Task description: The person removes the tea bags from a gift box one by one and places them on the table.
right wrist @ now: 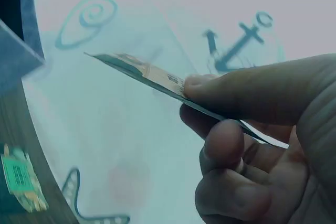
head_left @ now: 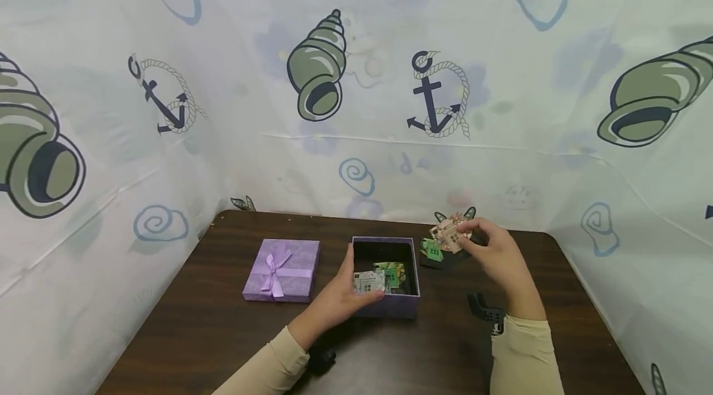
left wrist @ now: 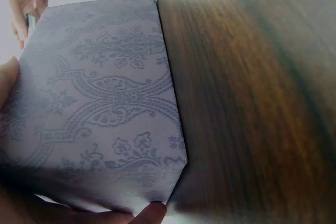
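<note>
Two hands: the right hand (head_left: 498, 256) and the left hand (head_left: 337, 296) reach forward over a table, one on either side of a box.
Right grasp: a pinkish paper cutout (head_left: 450, 235) is pinched between thumb and fingers; the right wrist view shows it nearly edge-on, raised, its free end pointing away from the palm.
Right pose: wrist bent, fingertips turned inward toward the box; the remaining fingers are curled beneath the cutout.
Left grasp: the purple box (head_left: 398, 307) is held at its near left corner, thumb laid across the near rim, fingers along the left wall.
Left pose: the forearm slants in from the near side, its sleeve (head_left: 267, 364) ending short of the box.
Box interior: the top is open; a greyish cutout (head_left: 367, 282) lies near the left thumb, with a green-and-yellow cutout (head_left: 392, 274) beside it.
Below the right hand: a green cutout (head_left: 431, 250) lies on a dark sheet (head_left: 437, 264), just beside the box's right wall.
Lid: the purple lid (head_left: 301, 256), with its ribbon bow (head_left: 274, 271), rests left of the box; a strip of wood separates them.
Table edges: the brown table (head_left: 184, 321) extends beyond the lid on the left and the right arm on the right; its far edge, near the cutouts, meets patterned cloth (head_left: 379, 160).
</note>
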Tool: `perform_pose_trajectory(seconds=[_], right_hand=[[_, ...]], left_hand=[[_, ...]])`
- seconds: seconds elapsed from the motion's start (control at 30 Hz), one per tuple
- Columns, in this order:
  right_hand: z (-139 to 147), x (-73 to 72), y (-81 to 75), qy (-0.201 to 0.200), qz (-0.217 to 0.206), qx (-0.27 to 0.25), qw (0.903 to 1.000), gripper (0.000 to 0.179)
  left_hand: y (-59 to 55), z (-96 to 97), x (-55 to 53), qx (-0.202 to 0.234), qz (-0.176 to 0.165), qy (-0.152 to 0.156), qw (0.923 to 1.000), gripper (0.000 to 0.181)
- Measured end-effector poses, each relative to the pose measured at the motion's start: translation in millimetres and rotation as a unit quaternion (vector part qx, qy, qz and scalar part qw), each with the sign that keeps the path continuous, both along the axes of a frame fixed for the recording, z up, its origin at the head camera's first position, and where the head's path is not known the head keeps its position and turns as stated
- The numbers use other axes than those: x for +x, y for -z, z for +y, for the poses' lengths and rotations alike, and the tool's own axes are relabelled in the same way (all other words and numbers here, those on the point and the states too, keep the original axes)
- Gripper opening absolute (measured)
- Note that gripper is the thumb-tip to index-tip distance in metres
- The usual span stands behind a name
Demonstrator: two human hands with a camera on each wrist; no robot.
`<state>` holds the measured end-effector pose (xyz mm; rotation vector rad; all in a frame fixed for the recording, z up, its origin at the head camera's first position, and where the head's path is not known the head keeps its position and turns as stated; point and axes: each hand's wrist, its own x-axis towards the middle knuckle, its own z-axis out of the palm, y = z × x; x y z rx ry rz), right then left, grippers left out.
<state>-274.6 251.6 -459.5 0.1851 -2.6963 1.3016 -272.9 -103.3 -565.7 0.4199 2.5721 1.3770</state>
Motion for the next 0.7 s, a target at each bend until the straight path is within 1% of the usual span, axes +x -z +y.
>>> perform_pose_trajectory(seconds=[0.13, 0.27, 0.43, 0.57, 0.7], right_hand=[[16.2, -1.0, 2.4, 0.037, -0.017, -0.02, 0.999, 0.031], [26.1, -4.1, 11.3, 0.069, -0.036, -0.047, 0.9958, 0.032], [38.6, -11.0, 31.6, 0.104, -0.059, -0.065, 0.9907, 0.032], [47.4, -19.6, 49.9, 0.13, -0.081, -0.071, 0.9856, 0.031], [50.8, -26.8, 65.4, 0.149, -0.091, -0.091, 0.9804, 0.03]], left_hand=[[-2.2, -0.8, -0.3, 0.001, 0.005, -0.005, 1.0, 0.135], [-2.8, -0.9, -1.0, 0.001, 0.008, -0.005, 1.0, 0.135], [-2.8, -0.4, 0.6, 0.001, 0.002, -0.003, 1.0, 0.133], [-0.7, 0.2, 1.1, 0.004, 0.004, -0.003, 1.0, 0.132], [0.8, -1.4, 0.4, 0.006, 0.007, 0.001, 1.0, 0.131]])
